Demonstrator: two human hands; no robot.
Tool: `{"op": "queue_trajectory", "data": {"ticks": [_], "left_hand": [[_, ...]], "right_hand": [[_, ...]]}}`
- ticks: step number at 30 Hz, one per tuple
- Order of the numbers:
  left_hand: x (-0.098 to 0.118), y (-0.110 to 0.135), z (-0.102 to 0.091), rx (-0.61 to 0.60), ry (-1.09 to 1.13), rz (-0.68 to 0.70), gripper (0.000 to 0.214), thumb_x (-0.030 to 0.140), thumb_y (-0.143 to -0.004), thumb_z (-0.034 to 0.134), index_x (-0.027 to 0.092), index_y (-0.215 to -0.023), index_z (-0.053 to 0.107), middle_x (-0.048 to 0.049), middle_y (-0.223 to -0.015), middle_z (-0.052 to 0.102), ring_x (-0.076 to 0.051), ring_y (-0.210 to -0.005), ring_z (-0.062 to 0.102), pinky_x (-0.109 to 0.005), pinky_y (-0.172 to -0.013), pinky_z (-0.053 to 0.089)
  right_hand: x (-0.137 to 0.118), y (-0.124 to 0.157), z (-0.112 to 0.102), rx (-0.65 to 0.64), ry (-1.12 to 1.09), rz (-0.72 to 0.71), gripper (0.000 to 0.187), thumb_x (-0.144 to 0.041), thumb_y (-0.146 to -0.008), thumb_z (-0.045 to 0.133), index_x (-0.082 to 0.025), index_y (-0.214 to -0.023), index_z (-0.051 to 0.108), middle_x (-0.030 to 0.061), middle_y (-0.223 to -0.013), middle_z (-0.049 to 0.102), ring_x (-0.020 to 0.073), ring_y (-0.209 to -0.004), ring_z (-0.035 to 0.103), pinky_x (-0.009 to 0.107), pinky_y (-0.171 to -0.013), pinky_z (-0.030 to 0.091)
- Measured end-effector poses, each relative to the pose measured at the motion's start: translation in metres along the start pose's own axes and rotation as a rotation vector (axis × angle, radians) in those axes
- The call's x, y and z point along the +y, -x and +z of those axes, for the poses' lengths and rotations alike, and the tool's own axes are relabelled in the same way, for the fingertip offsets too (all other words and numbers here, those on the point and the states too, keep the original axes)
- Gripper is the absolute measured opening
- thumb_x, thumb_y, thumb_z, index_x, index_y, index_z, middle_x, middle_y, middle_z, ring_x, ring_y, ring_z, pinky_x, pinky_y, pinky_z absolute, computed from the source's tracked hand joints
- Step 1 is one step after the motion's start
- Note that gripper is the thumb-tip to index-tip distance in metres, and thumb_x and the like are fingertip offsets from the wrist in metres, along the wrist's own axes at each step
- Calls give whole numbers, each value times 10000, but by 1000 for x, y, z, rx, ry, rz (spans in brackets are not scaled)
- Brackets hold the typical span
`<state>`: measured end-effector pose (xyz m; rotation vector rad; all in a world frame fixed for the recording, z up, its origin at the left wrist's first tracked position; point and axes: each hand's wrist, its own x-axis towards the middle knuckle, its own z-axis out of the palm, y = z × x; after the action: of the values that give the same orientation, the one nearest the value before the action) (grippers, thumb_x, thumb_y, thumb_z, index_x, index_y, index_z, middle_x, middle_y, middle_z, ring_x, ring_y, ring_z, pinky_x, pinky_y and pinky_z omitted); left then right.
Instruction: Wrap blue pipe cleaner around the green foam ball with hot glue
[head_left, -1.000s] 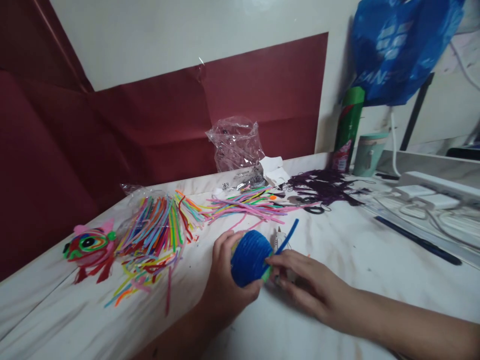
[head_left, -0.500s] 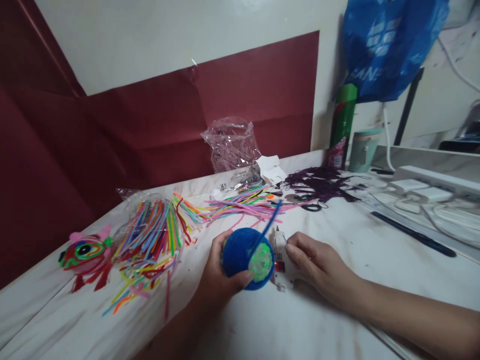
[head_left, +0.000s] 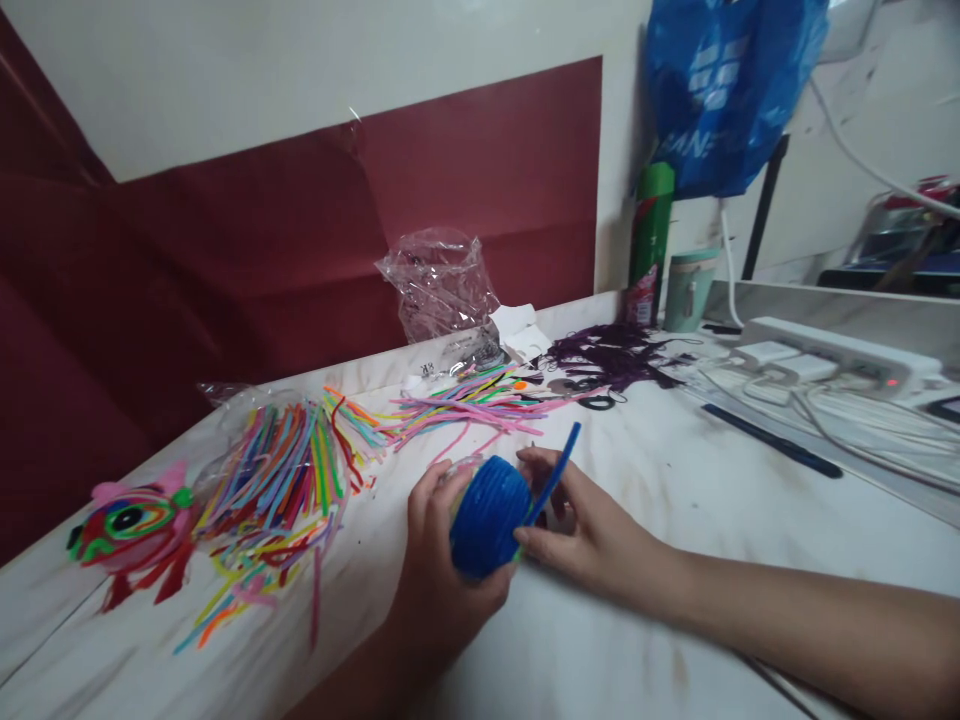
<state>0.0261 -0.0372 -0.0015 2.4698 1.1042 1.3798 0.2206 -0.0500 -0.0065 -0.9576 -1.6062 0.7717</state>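
Note:
My left hand (head_left: 433, 570) grips a ball wrapped in blue pipe cleaner (head_left: 486, 515) just above the white table. My right hand (head_left: 589, 530) sits against the ball's right side, its fingers curled round the loose blue pipe-cleaner end (head_left: 555, 482), which sticks up and to the right. The glue gun seen earlier is hidden behind my right hand.
A heap of coloured pipe cleaners (head_left: 285, 480) lies to the left, with a second pile (head_left: 480, 405) further back. A finished colourful fish figure (head_left: 131, 525) sits at the far left. A clear bag (head_left: 439, 285), purple scraps (head_left: 611, 352), a power strip (head_left: 840, 355) and a pen (head_left: 772, 440) lie behind.
My left hand turned the ball, so its green patch no longer shows. My right hand moved from the glue gun back to the ball and took the loose blue end.

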Motion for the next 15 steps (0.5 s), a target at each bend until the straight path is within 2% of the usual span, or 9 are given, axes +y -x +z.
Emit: {"op": "queue_trajectory", "data": {"ticks": [3,7,11,15], "left_hand": [[1,1,1,-12,-17,7,803,128,-640,710,257,-1361,380,-159,-1370,431,-337,-1289,493,-516,-1046,454],[-3,-1,1,4,76,-20,779,148,-624,715,251,-1336,416,-142,-1330,483,-332,-1272,511,-512,-1055,442],[-8,-5,0,15,212,-200,737,218,-591,746,228,-1283,493,-123,-1300,538,-333,-1240,532,-513,-1050,434],[-11,-8,-1,51,335,-445,741,286,-572,763,206,-1264,511,-112,-1280,575,-315,-1174,572,-493,-1030,441]], "right_hand": [[0,-1,0,4,-31,28,536,-303,-750,678,-224,-1231,453,85,-1095,634,258,-977,640,410,-830,547],[-4,-4,-3,-5,-106,64,508,-378,-768,690,-219,-1206,486,49,-985,626,226,-870,649,378,-761,560],[-11,-7,-11,37,-182,99,447,-480,-818,665,-222,-1149,513,29,-916,600,197,-779,628,348,-679,550],[-13,-16,-27,107,-238,124,313,-507,-862,631,-219,-965,566,-33,-714,521,152,-638,525,285,-579,461]]}}
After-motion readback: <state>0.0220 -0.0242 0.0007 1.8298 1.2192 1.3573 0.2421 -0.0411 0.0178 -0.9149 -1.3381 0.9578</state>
